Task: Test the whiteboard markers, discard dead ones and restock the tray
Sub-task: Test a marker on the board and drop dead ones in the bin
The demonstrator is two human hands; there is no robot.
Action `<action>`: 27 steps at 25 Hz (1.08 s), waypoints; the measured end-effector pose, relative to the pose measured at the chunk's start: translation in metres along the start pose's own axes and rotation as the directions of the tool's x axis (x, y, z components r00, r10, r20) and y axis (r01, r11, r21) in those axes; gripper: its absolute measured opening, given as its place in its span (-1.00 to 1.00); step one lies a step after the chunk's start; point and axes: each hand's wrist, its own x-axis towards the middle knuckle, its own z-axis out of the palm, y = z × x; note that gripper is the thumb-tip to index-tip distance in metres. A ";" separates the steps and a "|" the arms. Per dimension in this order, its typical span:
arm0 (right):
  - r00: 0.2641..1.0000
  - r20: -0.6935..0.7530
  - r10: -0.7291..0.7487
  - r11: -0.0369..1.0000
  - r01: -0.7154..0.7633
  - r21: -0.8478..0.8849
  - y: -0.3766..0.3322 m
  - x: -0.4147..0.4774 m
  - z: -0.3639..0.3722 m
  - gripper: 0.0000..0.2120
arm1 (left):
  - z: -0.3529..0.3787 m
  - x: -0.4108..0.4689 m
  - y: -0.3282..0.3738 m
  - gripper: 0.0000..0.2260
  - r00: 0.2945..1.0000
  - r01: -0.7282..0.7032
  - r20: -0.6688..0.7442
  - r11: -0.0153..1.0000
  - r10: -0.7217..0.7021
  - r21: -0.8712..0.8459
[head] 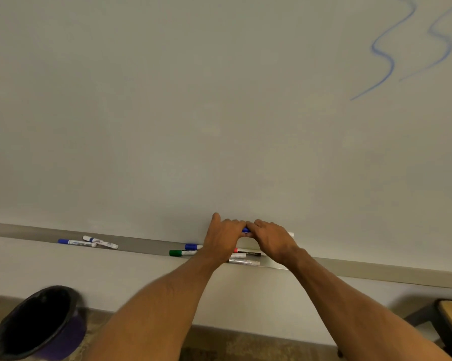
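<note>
Both my hands meet just above the grey tray (146, 246) under the whiteboard (219, 113). My left hand (223, 237) and my right hand (270, 239) together hold one blue marker (245, 229); its blue part shows between them and its white barrel end sticks out to the right (290, 234). Under my hands several markers lie in the tray: a blue one (192, 246), a green one (182, 253), a red-capped one (239, 250) and a black one (248, 254). Two blue markers (76, 242) (99, 242) lie further left in the tray.
A black waste bin (37, 324) stands on the floor at the lower left. Blue wavy lines (384, 50) mark the board's upper right. A wooden desk corner (451, 316) shows at the right edge.
</note>
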 end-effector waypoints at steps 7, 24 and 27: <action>0.992 -0.085 0.090 0.984 -0.102 -0.147 -0.012 0.002 -0.033 -0.52 | -0.035 -0.006 -0.018 -0.73 0.994 -0.011 -0.106 0.999 0.014 0.032; 0.599 -0.768 0.228 0.969 -0.066 0.237 0.038 0.027 -0.252 -0.81 | -0.227 0.105 -0.004 -0.51 0.528 -0.207 -0.792 0.951 0.307 0.231; 0.566 -0.813 0.135 0.990 -0.043 0.135 0.051 0.034 -0.282 -0.66 | -0.270 0.130 -0.005 -0.51 0.451 -0.261 -0.826 0.935 0.337 0.239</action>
